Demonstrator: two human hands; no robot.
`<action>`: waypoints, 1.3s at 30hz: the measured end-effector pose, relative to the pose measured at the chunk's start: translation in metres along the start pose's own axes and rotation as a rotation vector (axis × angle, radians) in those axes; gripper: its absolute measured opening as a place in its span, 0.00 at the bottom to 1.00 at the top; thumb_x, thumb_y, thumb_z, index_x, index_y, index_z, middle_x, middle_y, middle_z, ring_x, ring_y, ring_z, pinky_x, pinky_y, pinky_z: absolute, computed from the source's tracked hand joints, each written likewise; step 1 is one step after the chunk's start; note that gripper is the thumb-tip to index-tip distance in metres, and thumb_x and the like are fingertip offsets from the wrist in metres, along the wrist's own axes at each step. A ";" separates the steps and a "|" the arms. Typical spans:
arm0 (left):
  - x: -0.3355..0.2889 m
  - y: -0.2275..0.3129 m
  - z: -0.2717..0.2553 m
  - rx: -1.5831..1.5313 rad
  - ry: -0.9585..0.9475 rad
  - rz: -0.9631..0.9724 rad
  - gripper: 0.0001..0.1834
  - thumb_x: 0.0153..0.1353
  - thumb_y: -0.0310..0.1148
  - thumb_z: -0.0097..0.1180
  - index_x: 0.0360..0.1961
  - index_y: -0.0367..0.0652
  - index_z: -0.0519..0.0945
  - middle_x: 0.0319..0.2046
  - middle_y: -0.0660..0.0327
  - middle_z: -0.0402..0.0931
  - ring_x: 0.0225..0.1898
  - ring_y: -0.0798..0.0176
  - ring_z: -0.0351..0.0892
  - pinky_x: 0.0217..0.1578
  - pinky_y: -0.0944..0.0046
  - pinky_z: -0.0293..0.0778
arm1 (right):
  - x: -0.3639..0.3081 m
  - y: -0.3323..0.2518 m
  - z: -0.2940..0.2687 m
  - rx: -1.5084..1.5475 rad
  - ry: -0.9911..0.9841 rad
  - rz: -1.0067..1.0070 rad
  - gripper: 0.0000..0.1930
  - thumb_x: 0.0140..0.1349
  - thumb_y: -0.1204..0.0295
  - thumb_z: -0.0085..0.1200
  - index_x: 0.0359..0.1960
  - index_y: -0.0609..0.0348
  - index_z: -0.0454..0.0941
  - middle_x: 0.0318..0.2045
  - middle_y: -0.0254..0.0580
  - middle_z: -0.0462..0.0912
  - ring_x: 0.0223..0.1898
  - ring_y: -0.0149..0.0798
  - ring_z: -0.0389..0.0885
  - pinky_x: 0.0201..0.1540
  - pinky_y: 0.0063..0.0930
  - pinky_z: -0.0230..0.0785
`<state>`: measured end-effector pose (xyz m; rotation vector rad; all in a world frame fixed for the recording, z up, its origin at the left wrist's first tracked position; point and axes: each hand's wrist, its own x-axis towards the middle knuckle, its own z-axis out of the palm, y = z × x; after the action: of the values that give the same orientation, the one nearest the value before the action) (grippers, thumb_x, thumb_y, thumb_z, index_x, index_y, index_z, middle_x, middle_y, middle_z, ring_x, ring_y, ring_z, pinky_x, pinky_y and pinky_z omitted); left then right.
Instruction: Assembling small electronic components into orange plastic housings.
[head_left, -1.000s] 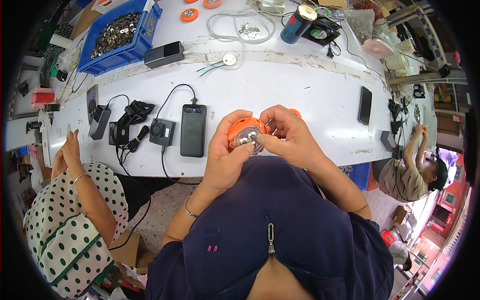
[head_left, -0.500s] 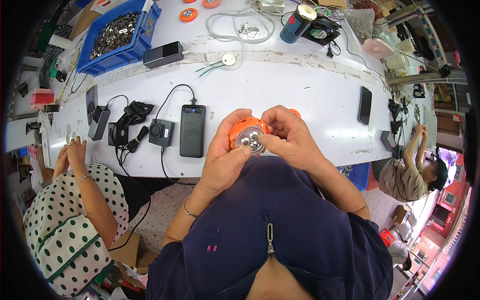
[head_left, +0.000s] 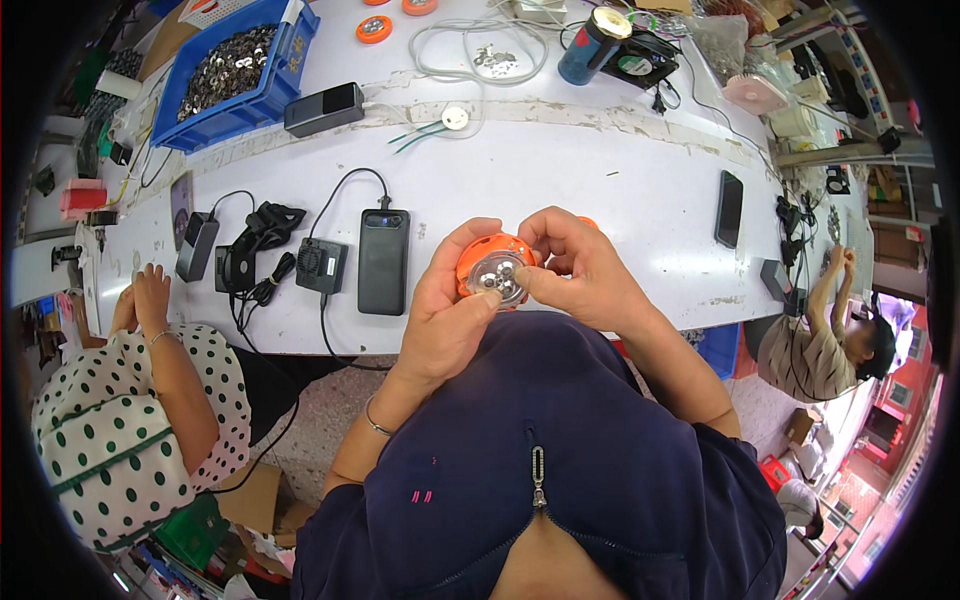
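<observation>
Just above the table's near edge, a round orange LED light [head_left: 490, 252] with a clear cover faces up between my hands. My left hand [head_left: 447, 298] is closed round its left side, the thumb lying on the lower edge of the clear cover. From the other side my right hand [head_left: 588, 277] grips it, its thumb on the right part of the cover and the fingers curled by the rim. Bright round LEDs show through the cover. A second orange piece [head_left: 588, 222] peeks out behind my right hand, mostly hidden.
To the left lie a black power bank [head_left: 384, 262], chargers and cables. A blue bin [head_left: 222, 78] of small metal parts stands at the far left, with several orange lights [head_left: 374, 30] beside it. A phone [head_left: 729, 209] lies right. A person in dotted clothing [head_left: 150, 420] sits left.
My hands and the orange light stay almost in place, with the cover tilted slightly. The person on the left has leaned further left, their hands shifting a little.
</observation>
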<state>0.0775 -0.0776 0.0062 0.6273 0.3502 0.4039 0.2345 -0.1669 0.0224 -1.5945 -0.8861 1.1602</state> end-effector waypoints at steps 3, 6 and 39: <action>0.000 -0.003 -0.004 -0.019 -0.001 0.009 0.33 0.54 0.16 0.44 0.64 0.37 0.57 0.51 0.53 0.70 0.51 0.63 0.72 0.52 0.61 0.72 | -0.001 0.002 0.002 0.037 0.005 -0.003 0.13 0.52 0.68 0.59 0.36 0.60 0.72 0.34 0.34 0.71 0.31 0.26 0.71 0.27 0.19 0.65; 0.000 -0.004 -0.004 -0.055 0.020 0.016 0.32 0.55 0.16 0.47 0.64 0.37 0.58 0.51 0.53 0.70 0.51 0.63 0.73 0.52 0.61 0.72 | -0.001 0.003 0.005 0.104 0.025 0.001 0.12 0.52 0.69 0.58 0.35 0.60 0.72 0.33 0.33 0.70 0.30 0.25 0.70 0.27 0.18 0.64; 0.003 0.005 -0.025 0.415 0.186 -0.082 0.15 0.59 0.23 0.55 0.47 0.29 0.75 0.36 0.55 0.81 0.32 0.69 0.79 0.29 0.70 0.77 | 0.001 0.021 0.001 0.281 -0.049 0.175 0.10 0.57 0.74 0.58 0.38 0.63 0.73 0.28 0.32 0.78 0.29 0.21 0.75 0.33 0.16 0.69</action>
<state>0.0683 -0.0600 -0.0108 0.9799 0.6445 0.3128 0.2343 -0.1719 0.0017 -1.4373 -0.5921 1.3861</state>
